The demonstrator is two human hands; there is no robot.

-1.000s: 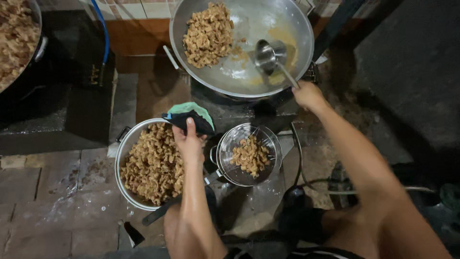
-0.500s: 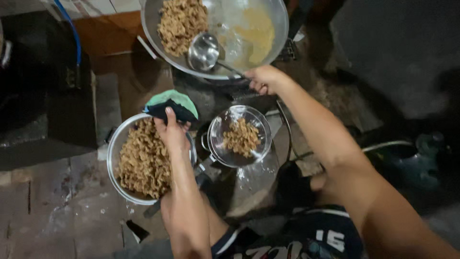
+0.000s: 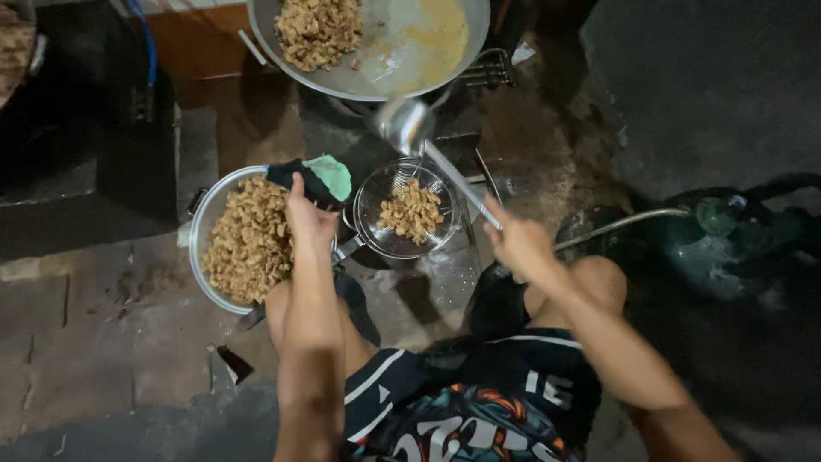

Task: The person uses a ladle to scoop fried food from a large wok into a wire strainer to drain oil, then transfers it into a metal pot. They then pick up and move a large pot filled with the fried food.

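Since a moment ago, my right hand point(image 3: 517, 244) has drawn the metal ladle point(image 3: 409, 127) out of the wok point(image 3: 359, 81); clenched on the handle, it holds the bowl above the wire strainer point(image 3: 402, 210) of fried pieces. My left hand point(image 3: 310, 224) grips the green cloth point(image 3: 321, 178) on the big pot point(image 3: 205, 227) rim.

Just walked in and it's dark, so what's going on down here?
A person crouches over frying gear. The right hand holds a metal ladle between the wok, which holds fried pieces and oil, and a wire strainer with a few pieces. The left hand grips a cloth on the rim of a full pot.
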